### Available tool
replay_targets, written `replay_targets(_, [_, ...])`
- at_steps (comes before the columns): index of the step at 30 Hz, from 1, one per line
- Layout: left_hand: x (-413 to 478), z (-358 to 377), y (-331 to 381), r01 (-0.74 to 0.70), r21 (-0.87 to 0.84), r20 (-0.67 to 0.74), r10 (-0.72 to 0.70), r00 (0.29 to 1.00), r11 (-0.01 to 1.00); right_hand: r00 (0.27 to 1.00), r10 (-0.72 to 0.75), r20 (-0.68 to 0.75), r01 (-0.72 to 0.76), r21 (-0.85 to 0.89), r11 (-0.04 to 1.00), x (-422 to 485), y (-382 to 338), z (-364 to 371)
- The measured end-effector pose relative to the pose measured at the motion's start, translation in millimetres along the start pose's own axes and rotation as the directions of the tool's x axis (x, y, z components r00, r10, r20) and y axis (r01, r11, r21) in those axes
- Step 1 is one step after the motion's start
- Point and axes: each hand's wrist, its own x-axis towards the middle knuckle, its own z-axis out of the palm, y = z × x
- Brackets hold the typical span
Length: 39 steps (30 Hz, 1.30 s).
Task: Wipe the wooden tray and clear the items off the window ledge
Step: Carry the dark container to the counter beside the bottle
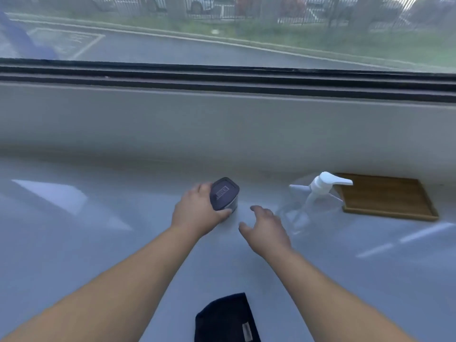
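Note:
A small clear container with a dark lid (225,194) stands on the white surface (74,243) below the window ledge (172,114); my left hand (197,211) grips its side. My right hand (265,228) hovers just right of it, fingers spread and holding nothing. A clear pump bottle with a white head (318,186) stands to the right of that hand. Behind the bottle, at the right, the wooden tray (387,196) lies flat against the wall under the ledge. A dark folded cloth (225,319) lies at the near edge between my forearms.
The window glass and its dark frame (222,75) run across the top, with a road and fence outside. The pale ledge face spans the full width. Light reflections streak the glossy white surface.

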Motion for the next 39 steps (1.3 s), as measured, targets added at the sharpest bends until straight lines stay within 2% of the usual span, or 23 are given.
replay_targets(2, [21.4, 12.5, 10.3, 0.014, -0.002, 0.030, -0.014, 0.999, 1.000, 0.987, 0.114, 0.117, -0.144, 0.296, 0.944, 18.4, -0.9, 1.9])
replay_targets(3, [28.0, 17.3, 12.8, 0.018, -0.006, 0.033, -0.018, 0.999, 1.000, 0.967, 0.169, 0.193, -0.240, 0.447, 0.862, 24.6, -2.4, 2.9])
replay_targets(5, [38.2, 25.7, 15.8, 0.026, -0.025, 0.016, -0.026, 1.000, 0.999, 0.904, 0.240, 0.355, -0.423, 0.655, 0.626, 35.0, -2.9, 5.3])
replay_targets(7, [41.1, 27.8, 15.6, 0.040, -0.057, -0.005, -0.040, 0.999, 0.998, 0.853, 0.248, 0.460, -0.522, 0.734, 0.435, 40.2, -4.1, 7.2])
replay_targets(8, [40.0, 27.6, 15.0, 0.044, -0.069, -0.007, -0.045, 0.999, 0.997, 0.843, 0.243, 0.479, -0.537, 0.749, 0.387, 40.9, -4.8, 8.3])
replay_targets(10, [33.3, 25.0, 11.6, 0.045, -0.084, -0.009, -0.046, 0.999, 0.995, 0.842, 0.234, 0.486, -0.539, 0.763, 0.357, 39.4, -10.6, 9.6])
replay_targets(15, [-5.4, 4.4, -13.3, 0.060, -0.094, -0.046, -0.064, 0.997, 0.994, 0.842, 0.149, 0.519, -0.532, 0.749, 0.396, 18.1, -49.4, 16.4])
replay_targets(20, [-64.4, -37.6, -72.1, 0.159, -0.136, -0.123, -0.176, 0.977, 0.978, 0.837, 0.068, 0.544, -0.498, 0.702, 0.510, -30.4, -112.8, 39.0])
replay_targets(25, [-154.2, -86.9, -152.0, 0.264, -0.172, -0.237, -0.300, 0.924, 0.949, 0.811, -0.030, 0.585, -0.444, 0.648, 0.619, -109.4, -189.9, 85.5])
replay_targets(29, [-248.1, -120.7, -225.2, 0.347, -0.210, -0.325, -0.400, 0.857, 0.914, 0.776, -0.127, 0.617, -0.374, 0.613, 0.696, -192.7, -253.3, 135.9])
replay_targets(33, [-357.1, -144.2, -300.8, 0.433, -0.247, -0.387, -0.498, 0.776, 0.867, 0.709, -0.204, 0.675, -0.327, 0.572, 0.752, -290.1, -305.7, 198.4])
replay_targets(39, [-536.8, -162.0, -411.8, 0.585, -0.310, -0.481, -0.655, 0.583, 0.749, 0.581, -0.284, 0.763, -0.232, 0.489, 0.841, -448.9, -375.8, 309.4])
